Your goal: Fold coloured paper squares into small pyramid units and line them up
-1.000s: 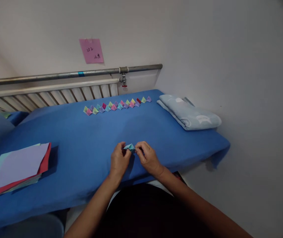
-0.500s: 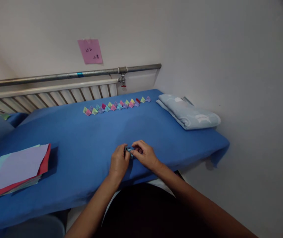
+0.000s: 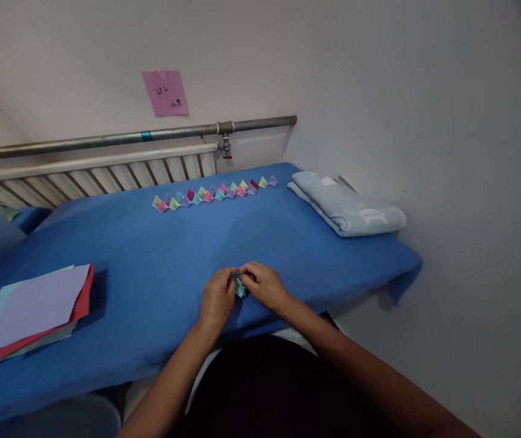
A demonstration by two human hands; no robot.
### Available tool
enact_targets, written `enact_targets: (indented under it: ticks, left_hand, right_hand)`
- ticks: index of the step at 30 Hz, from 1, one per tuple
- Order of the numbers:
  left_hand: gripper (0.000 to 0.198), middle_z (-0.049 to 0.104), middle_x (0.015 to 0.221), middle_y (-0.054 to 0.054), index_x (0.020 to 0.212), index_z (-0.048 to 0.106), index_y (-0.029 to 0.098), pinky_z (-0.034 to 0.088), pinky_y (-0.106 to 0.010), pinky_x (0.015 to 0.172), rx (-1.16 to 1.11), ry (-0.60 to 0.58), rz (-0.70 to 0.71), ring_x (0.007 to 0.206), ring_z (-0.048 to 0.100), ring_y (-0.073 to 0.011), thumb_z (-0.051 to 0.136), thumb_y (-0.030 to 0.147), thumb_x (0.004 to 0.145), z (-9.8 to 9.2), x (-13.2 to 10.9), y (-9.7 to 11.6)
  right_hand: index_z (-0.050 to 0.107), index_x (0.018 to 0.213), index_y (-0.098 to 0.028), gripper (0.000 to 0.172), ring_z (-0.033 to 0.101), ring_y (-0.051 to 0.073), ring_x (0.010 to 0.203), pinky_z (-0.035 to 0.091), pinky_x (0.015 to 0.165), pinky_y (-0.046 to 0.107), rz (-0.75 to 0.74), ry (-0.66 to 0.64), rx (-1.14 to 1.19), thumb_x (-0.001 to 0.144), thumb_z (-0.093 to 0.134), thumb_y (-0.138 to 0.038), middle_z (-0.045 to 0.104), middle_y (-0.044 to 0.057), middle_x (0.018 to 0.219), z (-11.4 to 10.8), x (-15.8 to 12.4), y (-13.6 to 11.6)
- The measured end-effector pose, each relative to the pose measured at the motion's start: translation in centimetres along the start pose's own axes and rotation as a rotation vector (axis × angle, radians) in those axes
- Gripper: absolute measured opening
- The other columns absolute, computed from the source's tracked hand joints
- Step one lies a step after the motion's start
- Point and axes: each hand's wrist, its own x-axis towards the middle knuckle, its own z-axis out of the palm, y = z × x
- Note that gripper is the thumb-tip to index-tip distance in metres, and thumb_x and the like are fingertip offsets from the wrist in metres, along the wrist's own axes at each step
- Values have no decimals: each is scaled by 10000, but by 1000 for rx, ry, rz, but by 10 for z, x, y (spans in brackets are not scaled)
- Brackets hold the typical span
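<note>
While the left hand (image 3: 217,298) and right hand (image 3: 268,288) pinch blue paper (image 3: 240,289) between fingers (image 3: 251,268), a pink note (image 3: 164,96) shows "252".

Clothing: one dark garment (image 3: 269,389), black in appearance, with a smooth, rounded upper outline; seams, weave and fastenings are lost in shadow. Left forearm (image 3: 175,368) and right forearm (image 3: 337,356): bare along their whole visible length, slim, tapering evenly. Left hand (image 3: 218,296) and right hand (image 3: 267,286): likewise bare; nails and finer surface detail too small to assess.
</note>
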Motion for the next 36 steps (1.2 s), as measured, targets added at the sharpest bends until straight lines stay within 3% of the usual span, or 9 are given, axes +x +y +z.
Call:
enact_targets:
  ticks: [8,14,29,33,36]
  left_hand:
    - [180,711,925,-51,949,658,184,480,-284,769,-40,-34,-89,823,650,-166,530,140,830,-2,2,-3]
    - [91,633,647,23,781,610,183,419,-220,569,-89,-78,-174,571,568,-118,530,206,817,-2,3,-1]
    - [61,601,611,48,694,590,196,397,-203,556,-265,-43,-250,554,518,-99,574,232,741,-1,1,-1]
    - [74,595,615,39,713,584,184,433,-192,510,-392,-22,-309,535,533,-98,582,249,749,0,2,-2]
    - [123,591,674,32,867,594,178,469,-190,483,-516,41,-380,529,548,-93,543,235,770,-1,4,-3]
  right_hand:
    - [598,694,-199,129,486,99,608,330,589,211,8,-8,7,814,551,-192,571,-34,650,0,1,-2]
    - [610,729,-210,106,485,93,579,330,565,201,25,-10,10,789,542,-156,571,-51,620,-1,0,-2]
    - [618,689,-208,138,504,113,617,341,591,225,2,-43,4,774,534,-139,603,-25,657,-1,1,-3]
    - [645,795,-209,113,544,112,647,391,616,221,2,-32,71,810,533,-197,631,-20,704,-4,1,1]
    - [638,921,-204,160,583,123,703,448,664,240,59,49,256,832,528,-280,657,-3,795,-9,-3,5]
